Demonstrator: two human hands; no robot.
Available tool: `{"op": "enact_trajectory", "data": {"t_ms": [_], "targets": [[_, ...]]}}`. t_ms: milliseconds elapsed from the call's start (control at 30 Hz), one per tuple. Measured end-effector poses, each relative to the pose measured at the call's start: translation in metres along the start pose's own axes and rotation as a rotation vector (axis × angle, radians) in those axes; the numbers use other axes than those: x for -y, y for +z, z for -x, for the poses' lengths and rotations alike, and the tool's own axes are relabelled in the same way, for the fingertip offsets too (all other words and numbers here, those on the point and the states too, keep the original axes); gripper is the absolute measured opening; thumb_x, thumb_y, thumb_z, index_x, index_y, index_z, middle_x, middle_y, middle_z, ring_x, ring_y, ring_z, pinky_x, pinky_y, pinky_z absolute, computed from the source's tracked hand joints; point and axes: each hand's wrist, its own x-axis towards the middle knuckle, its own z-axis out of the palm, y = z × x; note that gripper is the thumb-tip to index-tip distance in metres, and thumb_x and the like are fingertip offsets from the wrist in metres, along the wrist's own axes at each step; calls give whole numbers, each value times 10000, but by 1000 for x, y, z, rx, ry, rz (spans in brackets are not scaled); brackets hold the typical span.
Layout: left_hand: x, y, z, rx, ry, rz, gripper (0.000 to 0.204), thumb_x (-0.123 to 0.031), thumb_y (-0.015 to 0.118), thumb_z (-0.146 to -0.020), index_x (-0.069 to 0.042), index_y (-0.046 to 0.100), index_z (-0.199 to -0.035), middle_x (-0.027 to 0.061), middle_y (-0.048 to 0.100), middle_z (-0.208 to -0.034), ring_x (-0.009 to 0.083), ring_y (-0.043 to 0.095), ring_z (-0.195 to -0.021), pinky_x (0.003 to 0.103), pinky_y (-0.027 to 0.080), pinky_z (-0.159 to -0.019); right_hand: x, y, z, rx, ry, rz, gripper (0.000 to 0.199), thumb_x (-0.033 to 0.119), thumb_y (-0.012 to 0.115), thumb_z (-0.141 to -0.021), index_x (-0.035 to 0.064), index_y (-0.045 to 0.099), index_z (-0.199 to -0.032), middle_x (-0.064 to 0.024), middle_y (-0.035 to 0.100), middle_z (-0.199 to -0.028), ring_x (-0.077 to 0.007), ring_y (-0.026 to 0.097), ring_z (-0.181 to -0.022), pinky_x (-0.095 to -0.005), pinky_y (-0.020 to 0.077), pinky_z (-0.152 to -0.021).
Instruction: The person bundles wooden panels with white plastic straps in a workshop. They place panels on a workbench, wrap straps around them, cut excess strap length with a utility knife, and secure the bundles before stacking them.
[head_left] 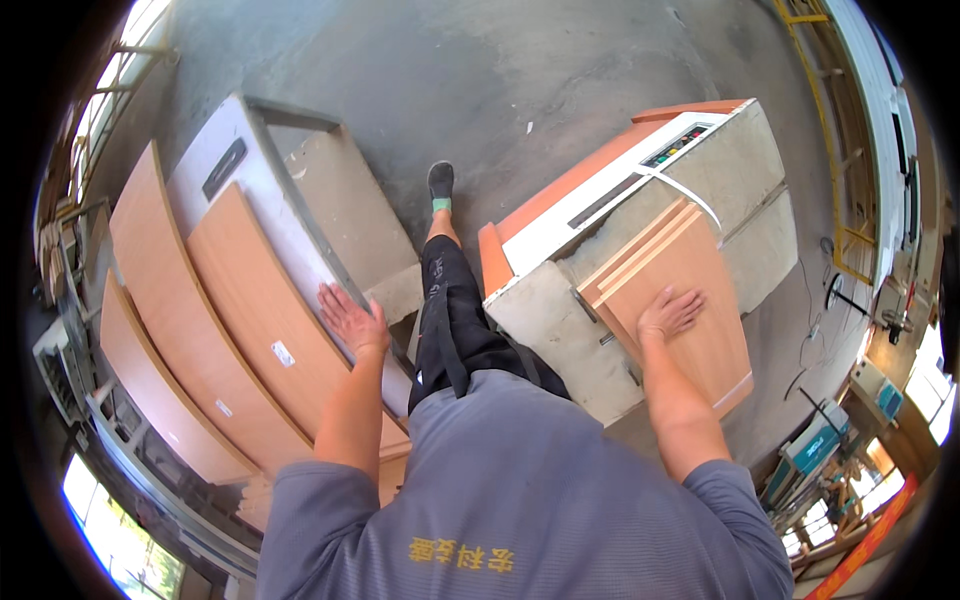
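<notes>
My left hand [352, 318], fingers spread, is at the dark edge of a pale cabinet-like machine [285, 195]; whether it presses on the edge I cannot tell. Long wood-coloured boards [262, 300] stand just left of it, some bearing small white labels. On the right, my right hand [672, 312] lies flat with its fingers stretched on the top face of a small stack of wood-coloured boards [705, 345]. That stack rests tilted against a beige, white and orange machine [745, 165]. Neither hand grips anything.
Between the two machines my leg [445, 300] steps forward onto the grey concrete floor [480, 70]. Coloured buttons sit on a control panel [675, 145] on the right machine. A yellow metal frame [838, 190] stands far right, with cables [805, 330] on the floor near a teal machine [812, 450].
</notes>
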Motion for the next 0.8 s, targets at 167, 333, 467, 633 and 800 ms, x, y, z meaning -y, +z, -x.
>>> {"op": "enact_trajectory", "data": {"t_ms": [167, 333, 467, 633, 800], "targets": [[43, -16, -2, 298, 151, 40, 916, -283, 632, -876, 93, 79, -1501, 318, 51, -1572, 445, 38, -1475, 502, 75, -1207, 10, -4, -3, 69, 71, -47, 764, 489, 397, -980, -35, 197, -1500, -199, 167, -1601, -360, 137, -1484, -548, 140, -1163], [25, -91, -111, 976, 122, 171, 602, -142, 632, -868, 27, 378, -1387, 332, 402, -1362, 437, 409, -1303, 492, 362, -1075, 91, -20, -54, 126, 766, -156, 783, 461, 419, -978, -84, 181, -1488, -211, 142, -1602, -347, 85, -1498, -534, 94, -1185], [-131, -89, -261, 871, 383, 214, 249, -98, 573, -922, 22, 551, -1140, 182, 672, -874, 319, 676, -888, 396, 521, -801, 110, -15, -52, 70, 848, -99, 778, 463, 412, -980, -83, 199, -1490, -210, 144, -1603, -336, 83, -1501, -529, 90, -1188], [-430, -81, -239, 929, 1007, 577, 296, -103, 580, -920, -20, 562, -1204, 142, 671, -1067, 280, 654, -955, 356, 529, -791, 111, -12, -49, 81, 821, -8, 775, 463, 430, -970, -53, 199, -1499, -187, 149, -1609, -330, 112, -1496, -521, 91, -1189], [-630, -76, -89, 1056, 1506, 467, 429, -224, 594, -917, -20, 535, -1289, 183, 644, -1176, 325, 638, -1044, 404, 526, -831, 120, -21, -57, -4, 836, 9, 814, 418, 592, -869, -31, 273, -1468, -181, 232, -1579, -334, 189, -1475, -536, 143, -1179]]}}
